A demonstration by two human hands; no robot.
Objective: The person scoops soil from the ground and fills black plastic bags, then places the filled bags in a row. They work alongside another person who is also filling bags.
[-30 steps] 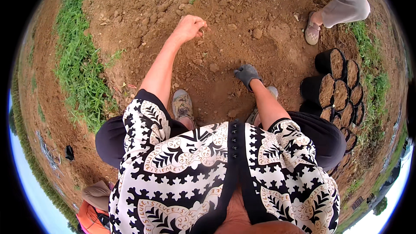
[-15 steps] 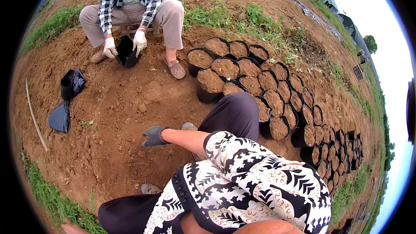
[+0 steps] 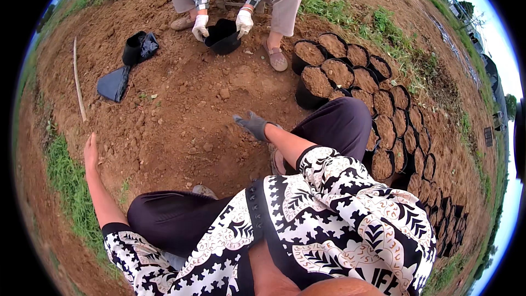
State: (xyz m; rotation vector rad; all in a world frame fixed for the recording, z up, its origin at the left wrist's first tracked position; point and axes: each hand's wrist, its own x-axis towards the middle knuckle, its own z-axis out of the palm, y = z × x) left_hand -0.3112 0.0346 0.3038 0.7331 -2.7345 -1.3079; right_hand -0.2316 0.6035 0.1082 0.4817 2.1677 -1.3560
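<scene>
Turning your head over the last second has swung the view from bare soil and your reaching left arm to the co-worker at the top of the frame, who now sits almost centred there rather than at the upper left. Your left hand point(image 3: 91, 152), which reached up into the dirt a second ago, now lies flat at the left edge, fingers straight and together, palm on the soil point(image 3: 181, 115), holding nothing. Your gloved right hand point(image 3: 253, 125) stays low at mid-frame, just in front of your knee; its fingers look loosely spread over the ground and empty, though the glove hides the fine detail. So, as a judgement, neither hand has picked anything up yet, and the loose soil under the glove is what you are nearest to working.

The co-worker's white gloves point(image 3: 200, 26) grip a black grow bag point(image 3: 222, 35) at upper centre. A rolled black bag point(image 3: 139, 46) lies at upper left with a flat dark one point(image 3: 114, 83) just below it, and a thin pale stick point(image 3: 78, 79) runs beside them. Filled black bags point(image 3: 356, 77) of soil stand packed in rows from upper right down the right side to lower right, round, open-topped, touching each other. No labels or signs show on any bag.
</scene>
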